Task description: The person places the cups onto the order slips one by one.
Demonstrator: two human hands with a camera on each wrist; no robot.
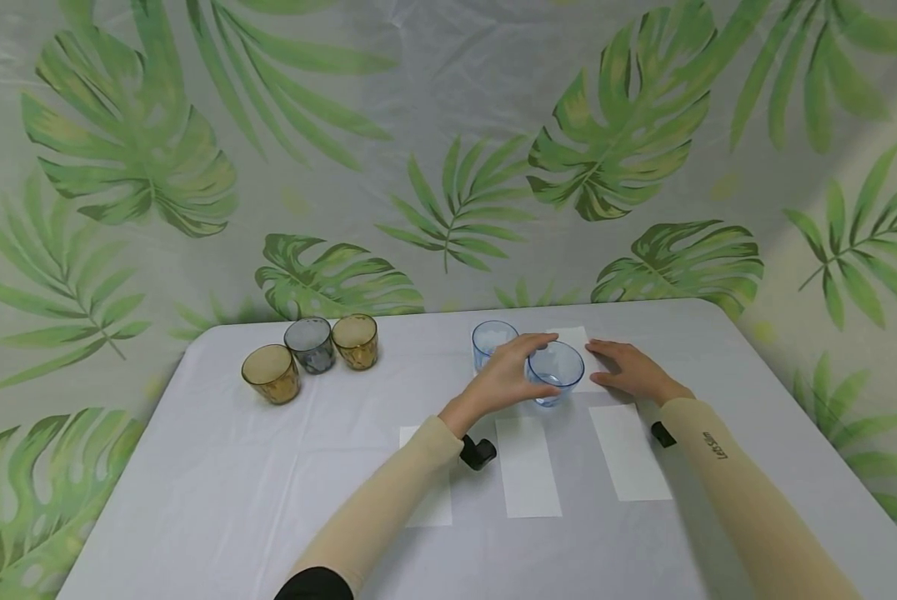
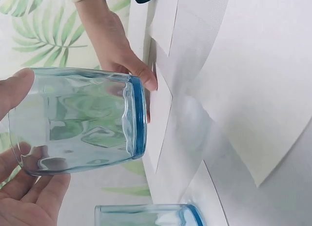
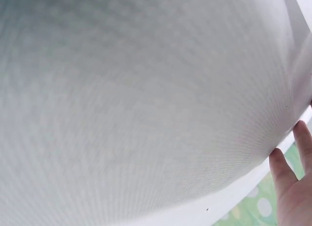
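My left hand (image 1: 503,372) grips a clear blue drinking glass (image 1: 556,360) by the sides near its rim, thumb on one side and fingers on the other. In the left wrist view this glass (image 2: 83,119) has a thick blue base just over a white paper sheet (image 2: 161,109). Right of the glass, my right hand (image 1: 636,371) rests with its fingertips at the right edge of that back paper sheet (image 1: 572,336). The right wrist view shows its fingers (image 3: 282,170) on the white surface. A second blue glass (image 1: 486,335) stands upright just behind my left hand.
Two amber glasses (image 1: 272,377) and a grey glass (image 1: 311,346) stand grouped at the back left. Along the front lie three white paper sheets (image 1: 528,471), the left one partly under my left sleeve. A leaf-patterned cloth (image 1: 448,208) hangs behind the white table (image 1: 216,500).
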